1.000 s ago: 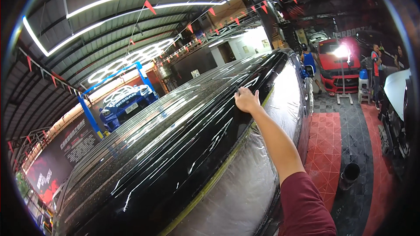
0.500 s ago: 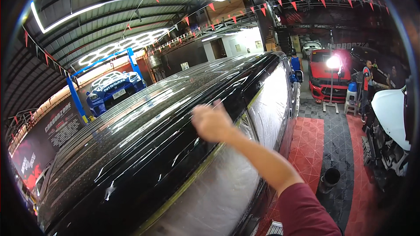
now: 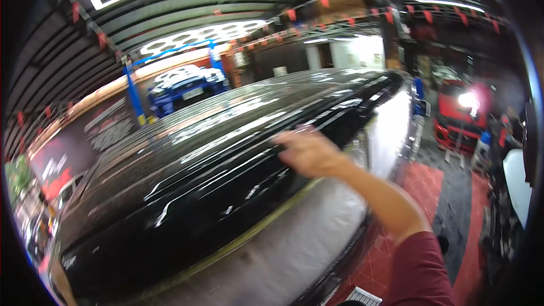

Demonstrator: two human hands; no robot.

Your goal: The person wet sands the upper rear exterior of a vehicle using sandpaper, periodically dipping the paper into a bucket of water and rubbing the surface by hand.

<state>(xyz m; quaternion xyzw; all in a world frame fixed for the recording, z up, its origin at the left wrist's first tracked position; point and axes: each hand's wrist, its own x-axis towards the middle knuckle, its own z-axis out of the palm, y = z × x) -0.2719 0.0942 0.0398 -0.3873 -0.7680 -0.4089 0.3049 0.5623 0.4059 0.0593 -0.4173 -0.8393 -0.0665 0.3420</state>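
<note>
My right hand (image 3: 310, 152) reaches over the side of a vehicle's glossy black roof (image 3: 226, 178), just above or on its rounded edge. Its fingers look curled and pressed together, though motion smears them; whatever they hold, if anything, is hidden. Below the roof edge, yellowish masking tape (image 3: 249, 231) borders clear plastic sheeting (image 3: 272, 260) covering the vehicle's side. The roof has long ribs and is speckled with spots. A skin-coloured strip at the lower left rim may be part of my left arm (image 3: 61, 284); no fingers can be made out there.
A blue car (image 3: 184, 93) stands by blue lift posts (image 3: 135, 96) at the far left. Beyond the vehicle at right are a red car (image 3: 456, 116), a bright work lamp (image 3: 468, 100) and a white vehicle part (image 3: 517, 184). Red and grey tiles (image 3: 422, 184) cover the floor.
My view has swung left, so the surroundings sit further right. My right hand is still over the roof edge, its fingers now lower against the black surface. The skin-coloured strip has appeared at lower left.
</note>
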